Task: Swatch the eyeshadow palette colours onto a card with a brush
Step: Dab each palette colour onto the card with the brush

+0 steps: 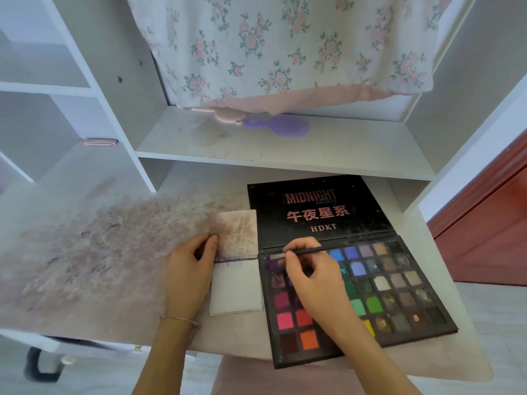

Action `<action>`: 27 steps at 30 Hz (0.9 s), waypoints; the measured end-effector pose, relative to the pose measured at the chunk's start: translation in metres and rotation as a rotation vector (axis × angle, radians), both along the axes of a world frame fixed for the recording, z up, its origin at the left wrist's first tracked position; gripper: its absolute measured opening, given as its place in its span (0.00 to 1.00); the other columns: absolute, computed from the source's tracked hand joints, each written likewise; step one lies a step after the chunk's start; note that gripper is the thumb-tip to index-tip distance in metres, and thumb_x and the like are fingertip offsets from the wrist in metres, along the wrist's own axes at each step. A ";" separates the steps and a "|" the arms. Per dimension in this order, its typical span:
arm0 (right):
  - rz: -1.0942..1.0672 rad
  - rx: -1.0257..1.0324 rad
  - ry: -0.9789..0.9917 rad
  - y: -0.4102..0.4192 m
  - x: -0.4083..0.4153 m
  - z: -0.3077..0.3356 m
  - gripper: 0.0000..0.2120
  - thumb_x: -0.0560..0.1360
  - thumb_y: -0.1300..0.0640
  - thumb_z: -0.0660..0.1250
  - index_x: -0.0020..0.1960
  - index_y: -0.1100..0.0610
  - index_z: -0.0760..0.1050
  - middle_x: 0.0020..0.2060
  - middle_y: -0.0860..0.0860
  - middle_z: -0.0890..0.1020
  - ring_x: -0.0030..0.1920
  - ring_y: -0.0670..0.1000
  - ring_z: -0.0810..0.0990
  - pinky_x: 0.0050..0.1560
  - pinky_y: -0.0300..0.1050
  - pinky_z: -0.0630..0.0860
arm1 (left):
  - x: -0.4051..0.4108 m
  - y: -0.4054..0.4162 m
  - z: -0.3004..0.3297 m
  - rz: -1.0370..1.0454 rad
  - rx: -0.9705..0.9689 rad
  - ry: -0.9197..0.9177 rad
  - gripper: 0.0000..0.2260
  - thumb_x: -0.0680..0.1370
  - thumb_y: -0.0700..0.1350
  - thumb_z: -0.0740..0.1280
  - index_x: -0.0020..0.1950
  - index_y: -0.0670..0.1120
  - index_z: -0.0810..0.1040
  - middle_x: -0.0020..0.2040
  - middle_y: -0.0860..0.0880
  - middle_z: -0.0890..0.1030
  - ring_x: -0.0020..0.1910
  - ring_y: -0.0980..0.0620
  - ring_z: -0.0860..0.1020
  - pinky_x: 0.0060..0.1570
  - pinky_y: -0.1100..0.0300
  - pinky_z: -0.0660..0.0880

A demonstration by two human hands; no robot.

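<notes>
purple hairbrush [281, 125] on white shelf [313, 155], floral cloth [285, 47] hanging above, stained desk [85, 252]

Head cam, down over desk [85, 266]

black palette [319, 212], floral curtain [285, 47], purple hairbrush [281, 125]

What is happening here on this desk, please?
A person is swatching eyeshadow. The right hand pinches a thin brush above the purple pans at the upper left of the open palette. The left hand holds the card by its left edge. Only a few purple marks are on it so far.
</notes>
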State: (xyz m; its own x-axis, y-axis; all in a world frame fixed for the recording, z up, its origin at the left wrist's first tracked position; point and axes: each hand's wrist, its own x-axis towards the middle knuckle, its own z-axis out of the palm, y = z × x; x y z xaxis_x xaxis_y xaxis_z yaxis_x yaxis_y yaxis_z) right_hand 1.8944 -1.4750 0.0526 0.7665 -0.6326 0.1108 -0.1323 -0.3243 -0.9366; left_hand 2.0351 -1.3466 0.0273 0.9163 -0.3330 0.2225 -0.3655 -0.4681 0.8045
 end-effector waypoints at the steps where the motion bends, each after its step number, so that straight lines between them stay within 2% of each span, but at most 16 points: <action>1: 0.024 -0.011 0.002 0.004 0.004 -0.001 0.09 0.74 0.59 0.62 0.41 0.45 0.70 0.32 0.51 0.80 0.32 0.45 0.77 0.33 0.35 0.74 | 0.000 0.000 0.000 -0.003 -0.002 -0.006 0.06 0.76 0.46 0.65 0.44 0.48 0.82 0.36 0.55 0.79 0.35 0.59 0.74 0.34 0.66 0.69; 5: 0.066 -0.043 0.004 0.011 0.019 -0.002 0.10 0.73 0.60 0.65 0.40 0.45 0.70 0.31 0.45 0.78 0.35 0.40 0.78 0.35 0.30 0.73 | 0.000 -0.001 0.002 -0.010 -0.003 -0.004 0.07 0.75 0.46 0.65 0.47 0.48 0.82 0.37 0.56 0.79 0.36 0.62 0.75 0.34 0.70 0.68; 9: 0.040 -0.043 0.021 0.010 0.023 -0.005 0.09 0.73 0.61 0.66 0.40 0.47 0.71 0.32 0.46 0.79 0.36 0.40 0.77 0.36 0.31 0.74 | 0.001 0.000 0.000 -0.014 0.005 -0.006 0.08 0.75 0.48 0.64 0.49 0.49 0.82 0.40 0.55 0.80 0.36 0.64 0.74 0.35 0.71 0.67; 13: 0.057 -0.053 0.038 0.010 0.022 -0.007 0.09 0.73 0.61 0.66 0.39 0.47 0.71 0.30 0.45 0.78 0.34 0.40 0.77 0.33 0.30 0.72 | 0.002 0.000 -0.002 -0.013 0.016 0.015 0.09 0.76 0.49 0.64 0.50 0.49 0.82 0.41 0.51 0.82 0.38 0.56 0.76 0.36 0.66 0.70; 16: 0.071 -0.060 0.041 0.010 0.022 -0.007 0.08 0.73 0.61 0.66 0.39 0.48 0.72 0.33 0.46 0.78 0.34 0.42 0.76 0.32 0.31 0.73 | 0.003 0.000 -0.002 -0.007 0.010 0.023 0.09 0.75 0.49 0.64 0.51 0.50 0.82 0.42 0.51 0.82 0.39 0.55 0.77 0.37 0.63 0.72; 18: 0.071 -0.062 0.044 0.010 0.022 -0.007 0.08 0.73 0.61 0.66 0.40 0.49 0.72 0.32 0.48 0.78 0.34 0.43 0.76 0.32 0.32 0.73 | 0.003 0.000 -0.003 -0.006 0.000 0.025 0.09 0.75 0.48 0.64 0.51 0.50 0.82 0.42 0.51 0.82 0.40 0.53 0.77 0.40 0.60 0.73; 21: 0.086 -0.048 0.051 0.011 0.022 -0.006 0.10 0.73 0.61 0.65 0.39 0.48 0.71 0.33 0.45 0.78 0.32 0.40 0.76 0.30 0.29 0.70 | 0.003 0.000 -0.004 0.002 0.003 0.027 0.09 0.75 0.48 0.64 0.50 0.49 0.82 0.42 0.48 0.82 0.41 0.51 0.77 0.42 0.54 0.75; 24: 0.087 -0.040 0.067 0.011 0.023 -0.006 0.10 0.73 0.61 0.65 0.38 0.48 0.71 0.28 0.45 0.77 0.32 0.39 0.75 0.30 0.29 0.70 | 0.003 0.000 -0.005 0.006 0.015 0.029 0.09 0.75 0.49 0.64 0.51 0.49 0.82 0.43 0.47 0.82 0.41 0.51 0.77 0.42 0.54 0.75; 27: 0.096 -0.040 0.079 0.011 0.022 -0.005 0.09 0.73 0.62 0.65 0.38 0.49 0.71 0.28 0.46 0.76 0.32 0.40 0.75 0.30 0.29 0.70 | 0.003 0.000 -0.004 0.012 0.025 0.022 0.10 0.75 0.49 0.64 0.51 0.49 0.82 0.42 0.47 0.82 0.40 0.51 0.77 0.41 0.56 0.74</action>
State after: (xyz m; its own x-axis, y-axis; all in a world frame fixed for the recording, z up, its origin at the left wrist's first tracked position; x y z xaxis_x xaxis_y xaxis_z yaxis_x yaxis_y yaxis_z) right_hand 1.9168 -1.4641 0.0471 0.8308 -0.5520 0.0709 -0.1719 -0.3758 -0.9106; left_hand 2.0382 -1.3466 0.0234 0.9248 -0.3270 0.1943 -0.3423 -0.4927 0.8000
